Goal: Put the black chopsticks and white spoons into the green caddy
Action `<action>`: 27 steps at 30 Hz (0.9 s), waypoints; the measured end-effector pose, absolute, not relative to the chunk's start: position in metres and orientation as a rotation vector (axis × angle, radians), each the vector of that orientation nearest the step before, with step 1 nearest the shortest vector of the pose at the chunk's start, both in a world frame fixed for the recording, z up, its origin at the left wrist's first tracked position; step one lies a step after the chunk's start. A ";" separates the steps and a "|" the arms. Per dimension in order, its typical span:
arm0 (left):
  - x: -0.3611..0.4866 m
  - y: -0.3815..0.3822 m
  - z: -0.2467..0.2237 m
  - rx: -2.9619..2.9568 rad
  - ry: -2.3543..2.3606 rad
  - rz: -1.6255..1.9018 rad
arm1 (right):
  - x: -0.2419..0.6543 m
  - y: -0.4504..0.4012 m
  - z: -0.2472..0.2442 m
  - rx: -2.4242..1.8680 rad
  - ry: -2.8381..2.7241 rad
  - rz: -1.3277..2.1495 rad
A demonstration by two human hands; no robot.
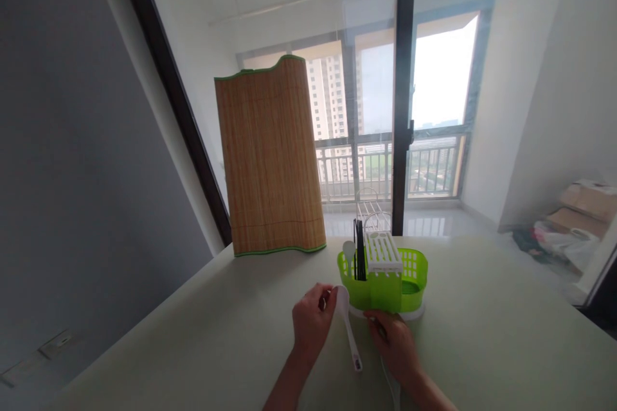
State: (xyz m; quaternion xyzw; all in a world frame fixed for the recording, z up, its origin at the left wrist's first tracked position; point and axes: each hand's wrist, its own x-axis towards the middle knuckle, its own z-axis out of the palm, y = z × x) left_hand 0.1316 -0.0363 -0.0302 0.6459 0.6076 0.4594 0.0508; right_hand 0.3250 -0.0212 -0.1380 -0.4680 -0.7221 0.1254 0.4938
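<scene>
My left hand [315, 313] is closed, with finger and thumb pinching the bowl end of a white spoon [348, 322]. The spoon's handle slants down toward me and has a small dark print at its end. My right hand [391, 337] has its fingers curled together at the front base of a green utensil holder [385, 289]; what they hold, if anything, is hidden. A white strip-like thing [390, 382], perhaps a handle, shows just below that hand. In the holder's left part stand black chopsticks [359, 250] and a pale spoon [349, 250].
A white slotted rack [384, 250] tops the holder's middle. Behind the white table [202, 327], a bamboo mat [272, 160] stands upright against the glass. A dark door frame [403, 90] rises beyond the holder. Cardboard boxes [585, 202] lie far right on the floor.
</scene>
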 end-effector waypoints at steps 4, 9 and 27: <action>0.123 -0.032 0.012 2.088 1.868 1.727 | 0.325 -0.021 -0.138 -1.121 -1.785 0.288; 0.123 -0.008 0.059 2.131 1.944 2.046 | 0.324 -0.020 -0.140 -1.117 -1.790 0.267; 0.156 0.056 0.015 2.243 2.056 1.072 | 0.322 -0.022 -0.133 -1.102 -1.778 0.307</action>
